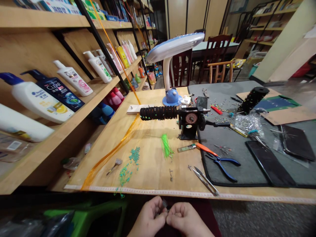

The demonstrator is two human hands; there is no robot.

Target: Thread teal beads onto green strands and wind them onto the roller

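My left hand [151,215] and my right hand [184,217] meet just below the table's front edge, fingers curled and fingertips nearly touching. Between them shows a small greyish bit that I cannot name; most of it is hidden by the fingers. On the table above the hands lie a small metal fitting [171,175], a bundle of bright green line [166,146] and a pair of thread snips [204,181]. To the left are a pile of turquoise beads [134,154], some strung on green thread, and a small brush-like piece [115,165].
A black hand-cranked winder [189,123] stands mid-table before a blue-based lamp [171,97]. Orange line [106,154] trails down the left. Blue-handled pliers [223,163], an orange-handled tool [206,148] and a dark phone-like slab [270,163] lie right. Shelves of bottles [74,77] flank the left.
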